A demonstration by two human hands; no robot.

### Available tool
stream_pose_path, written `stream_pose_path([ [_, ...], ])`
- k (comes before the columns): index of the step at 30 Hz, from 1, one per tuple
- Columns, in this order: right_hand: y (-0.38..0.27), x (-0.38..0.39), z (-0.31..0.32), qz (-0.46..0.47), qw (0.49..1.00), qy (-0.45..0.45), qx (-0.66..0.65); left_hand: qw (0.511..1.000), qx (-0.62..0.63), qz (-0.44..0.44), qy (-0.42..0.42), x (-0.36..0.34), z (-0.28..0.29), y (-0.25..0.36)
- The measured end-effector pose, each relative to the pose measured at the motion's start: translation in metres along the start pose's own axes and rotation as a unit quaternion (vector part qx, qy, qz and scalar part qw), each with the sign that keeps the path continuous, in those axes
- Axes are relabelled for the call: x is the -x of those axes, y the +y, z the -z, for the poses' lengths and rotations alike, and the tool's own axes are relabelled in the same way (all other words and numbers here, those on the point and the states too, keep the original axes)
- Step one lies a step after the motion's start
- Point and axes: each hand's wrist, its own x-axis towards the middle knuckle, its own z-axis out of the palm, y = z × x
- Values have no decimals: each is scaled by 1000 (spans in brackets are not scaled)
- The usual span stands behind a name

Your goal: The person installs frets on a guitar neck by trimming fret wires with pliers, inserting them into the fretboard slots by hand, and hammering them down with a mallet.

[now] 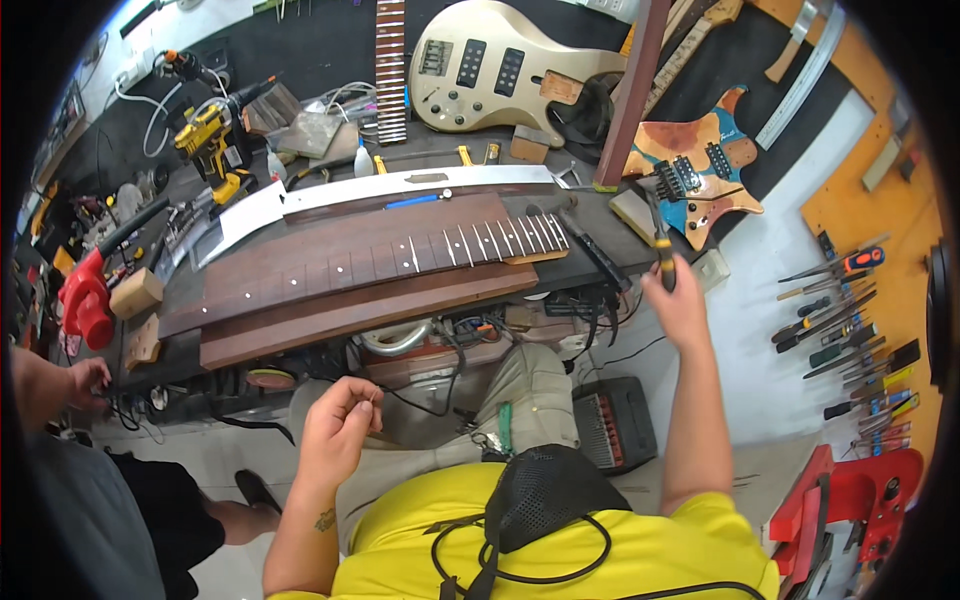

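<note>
A dark guitar fretboard (375,262) with dot inlays lies across brown wooden boards (350,322) on the bench. Shiny frets sit close together toward its right end; the left part shows thin slots. My right hand (680,300) is raised at the bench's right side, closed around a hand tool (663,245) with a yellow-and-black handle. The tool's far end overlaps the guitar behind it, so its kind is unclear. In front of the bench, my left hand (343,425) is closed in a pinch; a thin sliver shows at its fingertips, too small to name.
A gold bass body (490,60) and a blue-and-wood guitar body (700,165) stand behind the bench. A yellow drill (212,145), red blower (88,300) and white straightedge (420,182) lie around the fretboard. Another person's hand (90,382) is at left. Tools hang at right.
</note>
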Motion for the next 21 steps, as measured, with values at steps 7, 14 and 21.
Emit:
stream_pose_path([
  [7, -113, 134, -45, 43, 916, -221, -333, 988, -38, -151, 5, -27, -57, 86],
  [14, -118, 149, -62, 135, 892, -300, -310, 926, -142, -346, 50, -30, -76, 113],
  [21, -127, 147, -67, 166, 885, -322, -293, 922, -157, -346, 76, -24, -77, 108],
])
